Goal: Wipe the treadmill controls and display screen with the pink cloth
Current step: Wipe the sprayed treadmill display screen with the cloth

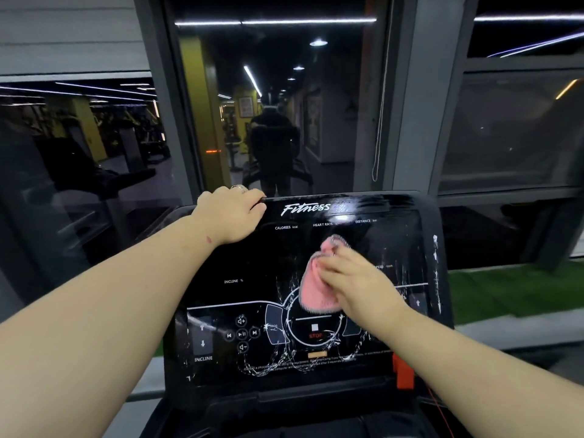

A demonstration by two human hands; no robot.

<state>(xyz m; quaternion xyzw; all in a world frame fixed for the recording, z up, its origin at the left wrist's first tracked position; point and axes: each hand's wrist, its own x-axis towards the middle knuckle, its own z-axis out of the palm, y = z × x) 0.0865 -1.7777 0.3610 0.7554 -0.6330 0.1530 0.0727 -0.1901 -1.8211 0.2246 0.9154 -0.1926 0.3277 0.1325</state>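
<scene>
Pink cloth [317, 284] mid-wipe under the pressing right hand [350, 281]; left hand [232, 216] grips the console [436, 222] top; wet streaks likely next.

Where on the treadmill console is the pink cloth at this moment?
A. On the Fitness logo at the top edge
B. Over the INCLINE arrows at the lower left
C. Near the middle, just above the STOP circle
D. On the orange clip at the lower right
C: the right hand presses the pink cloth on the middle of the console, just above the STOP circle.
</scene>
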